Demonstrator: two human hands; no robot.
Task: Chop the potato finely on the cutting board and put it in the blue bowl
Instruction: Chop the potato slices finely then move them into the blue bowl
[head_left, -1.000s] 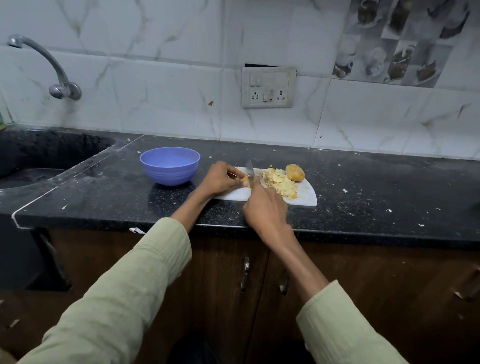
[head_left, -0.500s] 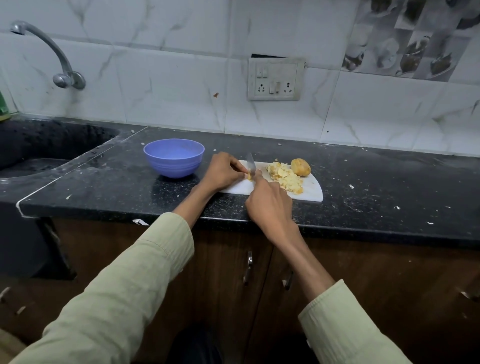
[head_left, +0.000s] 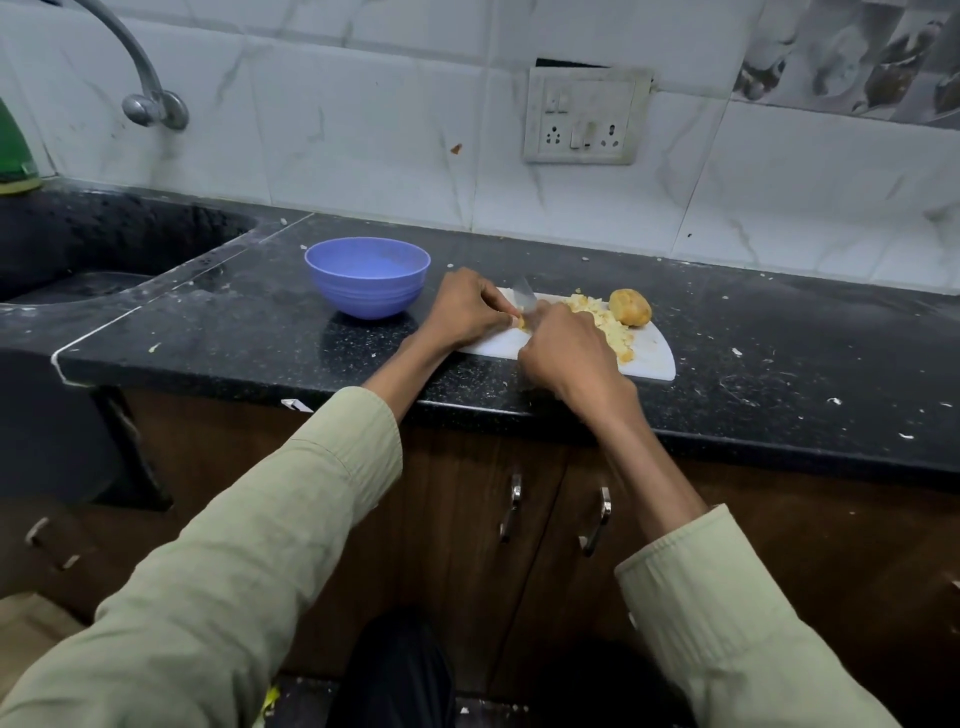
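We took the white cutting board (head_left: 649, 358) as our landmark; it lay on the black countertop (head_left: 234, 332), close to the front edge. At the board's left end the left hand (head_left: 462, 312) rested with its fingers curled, pinching a small yellow potato piece (head_left: 521, 323) between the fingertips. Just right of it the right hand (head_left: 566, 353) was closed in a fist round the knife (head_left: 524, 297); the handle was hidden inside the fist, and only the blade showed, rising above the two hands and tilted toward the wall. We could not tell whether its edge touched the piece. On the board, right of the hands, lay a heap of chopped potato (head_left: 608, 325), running from the far edge toward the near one. At the far right of the heap, touching it, sat an uncut potato chunk (head_left: 629, 307) with its brown skin on. The blue bowl (head_left: 367, 276) stood on the countertop left of the board, near the left hand but apart from it, and we saw no potato inside. Farther left of the board was the dark sink (head_left: 78, 249), with a tap (head_left: 150, 104) on the tiled wall above it. Behind the board, on the wall, hung a socket panel (head_left: 584, 117).
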